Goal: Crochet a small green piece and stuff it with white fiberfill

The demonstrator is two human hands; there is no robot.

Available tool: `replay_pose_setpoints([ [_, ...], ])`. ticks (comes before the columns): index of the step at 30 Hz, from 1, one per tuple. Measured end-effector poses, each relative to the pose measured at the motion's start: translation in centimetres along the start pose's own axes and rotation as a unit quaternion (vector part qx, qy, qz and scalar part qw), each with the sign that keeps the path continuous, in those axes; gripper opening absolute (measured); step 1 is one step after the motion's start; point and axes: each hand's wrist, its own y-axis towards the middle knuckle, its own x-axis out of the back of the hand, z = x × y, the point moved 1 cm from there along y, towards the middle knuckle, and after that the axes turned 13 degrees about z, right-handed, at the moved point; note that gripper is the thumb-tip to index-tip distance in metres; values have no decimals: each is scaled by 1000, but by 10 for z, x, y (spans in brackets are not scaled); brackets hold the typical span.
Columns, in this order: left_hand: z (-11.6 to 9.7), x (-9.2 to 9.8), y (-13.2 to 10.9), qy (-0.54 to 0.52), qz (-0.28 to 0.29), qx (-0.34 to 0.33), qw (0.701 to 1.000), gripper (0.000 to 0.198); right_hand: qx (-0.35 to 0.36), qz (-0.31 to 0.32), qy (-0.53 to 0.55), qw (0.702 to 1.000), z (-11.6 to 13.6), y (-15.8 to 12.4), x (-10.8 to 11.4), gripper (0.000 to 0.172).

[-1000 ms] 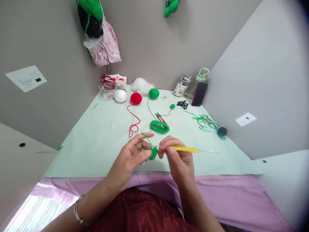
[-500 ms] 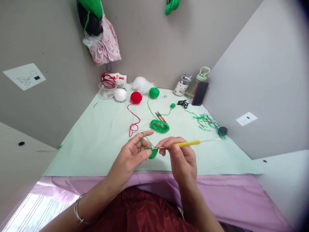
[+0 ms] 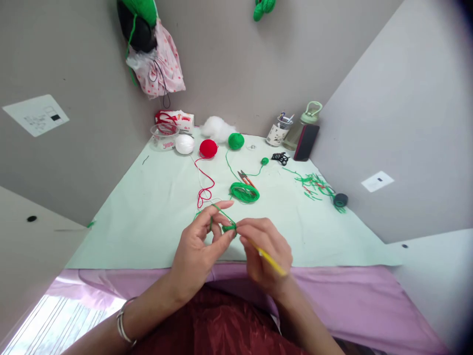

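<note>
Between the thumb and fingers of my left hand (image 3: 201, 241) is pinched a small green crochet piece (image 3: 229, 228). Green yarn (image 3: 223, 213) runs from it over my raised left index finger. My right hand (image 3: 268, 254) grips a crochet hook with a yellow handle (image 3: 271, 261), its handle slanting down to the right. The right fingertips meet the edge of the piece, and the hook's metal tip is hidden there. Beyond the hands lie a loose green yarn coil (image 3: 244, 193) and orange-handled thread snips (image 3: 248, 181).
White (image 3: 185, 145), red (image 3: 208, 148) and green yarn balls (image 3: 235, 141) sit toward the back beside white stuffing (image 3: 218, 129). A pen cup (image 3: 277, 135), bottle (image 3: 294, 135) and phone (image 3: 307, 143) stand at the back right. Green yarn scraps (image 3: 314, 185) lie near a black roll (image 3: 340, 200).
The crochet hook has swung from nearly level to slanting down toward me. My right hand has turned and lowered slightly, and the green piece has tilted, showing less of its face.
</note>
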Motion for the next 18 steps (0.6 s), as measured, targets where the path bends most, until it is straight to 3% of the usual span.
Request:
replay_pose_setpoints([
  [2,0,-1,2,-87,25,38,995,47,21,-23,-65,997,-1,-3,-5,30],
  [4,-2,0,5,-184,55,89,977,54,3,-41,-37,998,-1,-5,-7,33],
  [6,-5,3,7,-240,67,114,962,50,-56,-71,75,993,-2,-3,-4,30],
  [8,-10,6,8,-250,61,101,961,44,-115,-107,211,965,-3,1,0,26],
  [11,-11,6,7,-214,58,76,972,41,-139,-99,325,930,-4,9,2,23],
  [14,-7,3,4,-159,59,62,984,39,-137,-64,292,944,-3,11,-2,21],
  [18,-2,2,5,-124,33,38,991,46,-101,-63,149,982,1,3,-11,34],
])
